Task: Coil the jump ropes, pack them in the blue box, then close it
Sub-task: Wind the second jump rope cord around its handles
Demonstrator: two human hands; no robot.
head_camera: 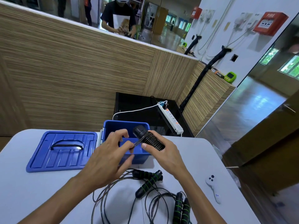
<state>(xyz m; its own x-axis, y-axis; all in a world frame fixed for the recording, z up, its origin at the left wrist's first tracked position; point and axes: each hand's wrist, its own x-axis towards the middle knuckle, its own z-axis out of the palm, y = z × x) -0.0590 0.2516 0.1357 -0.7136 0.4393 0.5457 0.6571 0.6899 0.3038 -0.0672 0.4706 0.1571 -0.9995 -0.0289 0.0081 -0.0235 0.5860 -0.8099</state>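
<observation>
Holding the wound rope (149, 139) over the box (111, 125), our right hand (163, 152) grips its stiff handles; left hand (110, 159) pinches the springy cord end.

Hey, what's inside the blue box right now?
The blue box is open, and only bare blue wall and floor show inside. No rope is visible there. The left hand, right hand and wound rope bundle cover much of the opening.

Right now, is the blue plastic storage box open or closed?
Open. The blue plastic storage box has no cover on; its blue handled lid lies flat on the white table to its left.
</observation>
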